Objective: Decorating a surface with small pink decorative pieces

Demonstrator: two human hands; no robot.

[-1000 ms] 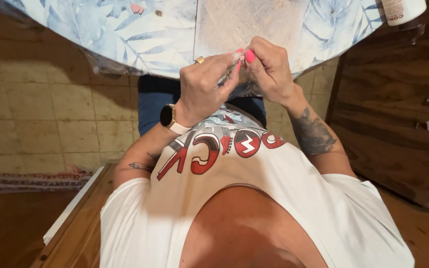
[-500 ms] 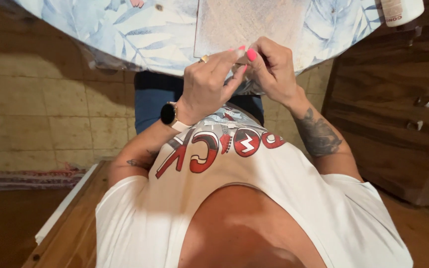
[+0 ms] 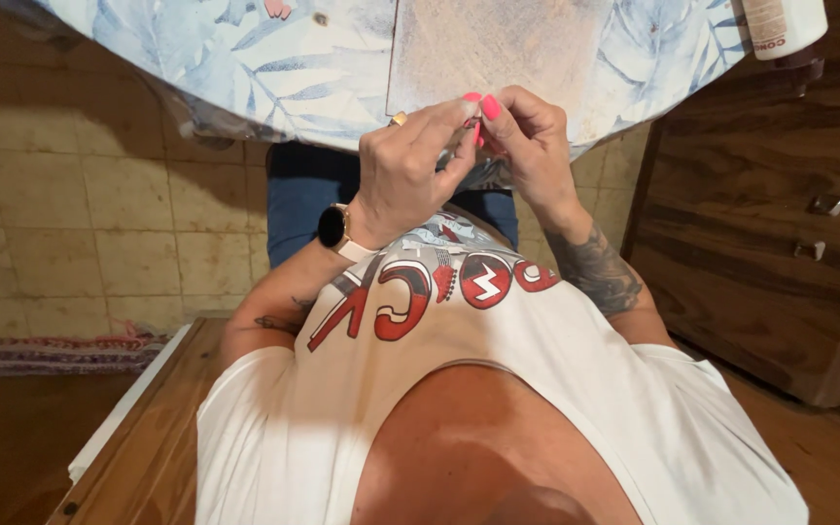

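Tiled floor and a leaf-print tablecloth (image 3: 274, 68) behind; at the table's near edge, left hand (image 3: 405, 175) and right hand (image 3: 527, 146) pinched shut together on something tiny, mostly hidden. Looked light, fiddly; fingertip grip.

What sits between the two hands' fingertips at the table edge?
In the head view, the left hand and right hand pinch a small thin object, too hidden to identify.
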